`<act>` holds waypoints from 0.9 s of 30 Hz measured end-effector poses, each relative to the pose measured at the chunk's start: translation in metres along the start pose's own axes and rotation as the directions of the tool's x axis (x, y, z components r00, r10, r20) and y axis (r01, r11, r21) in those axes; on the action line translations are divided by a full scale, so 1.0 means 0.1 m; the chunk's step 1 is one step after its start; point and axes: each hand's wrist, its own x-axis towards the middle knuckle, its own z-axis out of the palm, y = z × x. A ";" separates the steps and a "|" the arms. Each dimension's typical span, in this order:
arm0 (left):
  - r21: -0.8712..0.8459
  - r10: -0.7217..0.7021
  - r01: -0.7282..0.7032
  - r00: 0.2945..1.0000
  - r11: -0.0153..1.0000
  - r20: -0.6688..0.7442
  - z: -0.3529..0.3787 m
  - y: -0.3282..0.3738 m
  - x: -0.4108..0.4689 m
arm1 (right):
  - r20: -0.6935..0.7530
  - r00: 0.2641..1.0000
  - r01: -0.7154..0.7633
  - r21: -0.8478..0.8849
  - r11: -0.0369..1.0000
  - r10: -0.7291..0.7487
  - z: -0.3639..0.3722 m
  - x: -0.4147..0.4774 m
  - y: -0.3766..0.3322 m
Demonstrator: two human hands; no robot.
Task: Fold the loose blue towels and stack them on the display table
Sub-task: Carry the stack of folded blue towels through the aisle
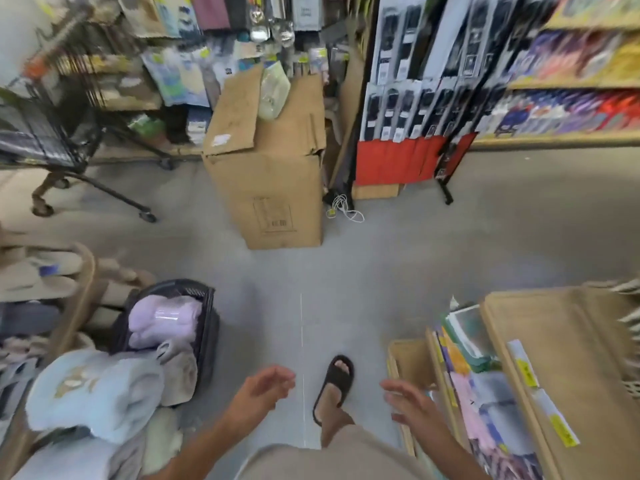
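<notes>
A pale blue fluffy towel [93, 393] lies bunched at the lower left, with more pale blue fabric [65, 459] below it at the frame's edge. My left hand [261, 388] hovers over the floor to the right of that towel, fingers relaxed and holding nothing. My right hand [410, 401] floats beside a wooden display shelf [561, 344] at the right, fingers spread and empty. Both hands are apart from the towels. The picture is blurred.
A black basket [204, 317] holds lilac towels [162, 320]. A tall cardboard box [273, 168] stands ahead on the grey floor [398, 265]. A black wheeled cart [52, 140] is at the left, sock racks [415, 98] at the back right. My sandalled foot [334, 386] is between my hands.
</notes>
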 end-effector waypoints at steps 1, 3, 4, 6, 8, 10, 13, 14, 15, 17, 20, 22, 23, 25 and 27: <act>0.007 -0.010 0.010 1.000 1.000 -0.009 -0.02 0.15 0.22 | 0.016 1.000 0.018 -0.012 1.000 -0.018 -0.04 0.28 -0.23; 0.005 -0.025 0.025 0.999 1.000 -0.031 -0.07 0.42 0.56 | 0.056 0.997 0.052 -0.030 0.998 -0.050 -0.10 0.78 -0.72; 0.004 -0.037 0.037 0.998 0.999 -0.049 -0.10 0.56 0.74 | 0.077 0.995 0.071 -0.040 0.997 -0.067 -0.13 1.05 -0.97; -0.020 -0.063 0.062 0.994 0.998 -0.087 -0.15 0.89 1.12 | 0.096 0.990 0.105 -0.057 0.993 -0.100 -0.25 1.58 -1.46; -0.078 -0.077 0.069 0.992 0.995 -0.101 -0.15 1.24 1.55 | 0.089 0.987 0.142 -0.053 0.988 -0.137 -0.41 2.06 -1.90; -0.089 -0.100 0.094 0.993 0.992 -0.063 -0.09 1.64 2.06 | 0.054 0.989 0.139 -0.026 0.990 -0.138 -0.62 2.48 -2.18; 0.003 -0.078 0.078 0.995 0.997 0.054 0.07 2.32 2.90 | -0.039 0.994 0.100 0.054 0.993 -0.098 -0.96 2.97 -2.40; 0.055 -0.059 0.054 0.993 0.997 0.102 0.14 2.57 3.25 | -0.090 0.993 0.078 0.077 0.994 -0.071 -1.10 3.11 -2.42; 0.117 -0.048 0.030 0.987 0.993 0.154 0.23 2.86 3.58 | -0.145 0.988 0.059 0.104 0.993 -0.044 -1.24 3.21 -2.44; 0.243 -0.063 -0.009 0.956 0.970 0.288 0.45 3.47 4.22 | -0.271 0.962 0.037 0.205 0.978 0.021 -1.49 3.28 -2.49; 0.392 -0.070 -0.120 0.896 0.912 0.438 0.98 4.25 5.17 | -0.436 0.891 0.047 0.364 0.930 0.125 -1.87 3.34 -2.55; 0.450 -0.075 -0.207 0.843 0.868 0.533 1.50 4.73 5.61 | -0.521 0.816 0.058 0.504 0.862 0.249 -2.09 3.37 -2.59; 0.463 -0.082 -0.242 0.813 0.853 0.577 1.81 4.93 5.80 | -0.554 0.777 0.074 0.553 0.830 0.300 -2.23 3.39 -2.61; 0.484 -0.109 -0.294 0.756 0.824 0.645 2.45 5.26 6.12 | -0.601 0.717 0.121 0.605 0.787 0.352 -2.53 3.48 -2.65; 0.481 -0.108 -0.355 0.705 0.801 0.701 3.10 5.52 6.34 | -0.631 0.677 0.151 0.623 0.768 0.378 -2.96 3.64 -2.70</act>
